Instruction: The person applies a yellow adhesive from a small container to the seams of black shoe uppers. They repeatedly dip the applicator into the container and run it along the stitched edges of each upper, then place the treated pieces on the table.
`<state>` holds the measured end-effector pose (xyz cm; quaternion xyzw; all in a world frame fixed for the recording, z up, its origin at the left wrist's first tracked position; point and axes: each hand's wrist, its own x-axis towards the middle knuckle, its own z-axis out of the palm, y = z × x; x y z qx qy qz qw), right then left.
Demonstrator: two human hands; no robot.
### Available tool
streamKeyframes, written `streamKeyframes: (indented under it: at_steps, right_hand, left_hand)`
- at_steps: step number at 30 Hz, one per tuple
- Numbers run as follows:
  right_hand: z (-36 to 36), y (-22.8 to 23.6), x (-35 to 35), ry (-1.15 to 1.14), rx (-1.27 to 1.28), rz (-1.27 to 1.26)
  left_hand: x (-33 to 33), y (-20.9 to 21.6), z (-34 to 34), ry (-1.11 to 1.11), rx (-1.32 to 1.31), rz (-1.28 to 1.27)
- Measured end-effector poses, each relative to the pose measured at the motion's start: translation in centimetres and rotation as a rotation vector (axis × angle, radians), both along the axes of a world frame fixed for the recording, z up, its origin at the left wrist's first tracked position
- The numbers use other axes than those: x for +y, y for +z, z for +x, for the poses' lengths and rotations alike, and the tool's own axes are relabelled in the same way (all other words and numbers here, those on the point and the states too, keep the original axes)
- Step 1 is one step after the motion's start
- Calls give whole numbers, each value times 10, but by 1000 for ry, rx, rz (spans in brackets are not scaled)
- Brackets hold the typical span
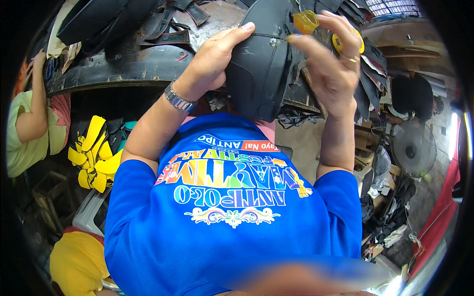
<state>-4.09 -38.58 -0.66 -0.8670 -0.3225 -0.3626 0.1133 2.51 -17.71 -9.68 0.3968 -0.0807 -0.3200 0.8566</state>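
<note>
A stitched black leather piece point(259, 59), like a shoe or boot upper, stands against the worktable edge in front of my chest. My left hand point(212, 56), with a metal watch at its wrist, grips the piece's left side, thumb lying across its face. Over its right edge is my right hand point(333, 71), slightly blurred, wearing a ring. Its fingertips pinch a crinkled, see-through amber lump point(306, 22) close to the leather's upper right edge. Partly hidden behind these fingers is a round yellow object point(339, 43).
Black leather pieces and straps point(173, 24) lie on the worn dark table point(118, 69). More stacked black pieces point(370, 74) hang at the right. Yellow cut pieces point(94, 153) sit lower left. Other people are at the left; a fan point(412, 148) stands at the right.
</note>
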Motion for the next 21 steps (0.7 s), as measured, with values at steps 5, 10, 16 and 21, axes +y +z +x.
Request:
streamKeyframes:
  at_steps: [5,10,16,21]
  right_hand:
    - [-23,-12,-6,140,389,316]
    - [-41,-31,-3,77,402,-91]
    - [-33,-10,-18,85,399,-55]
    - [-22,32,-22,91,229,604]
  left_hand:
    - [4,-12,20,-153,225,-255]
    - [1,-8,30,-244,472,-426]
    - [3,-4,36,-361,460,-504]
    - [33,-28,22,95,-217,63]
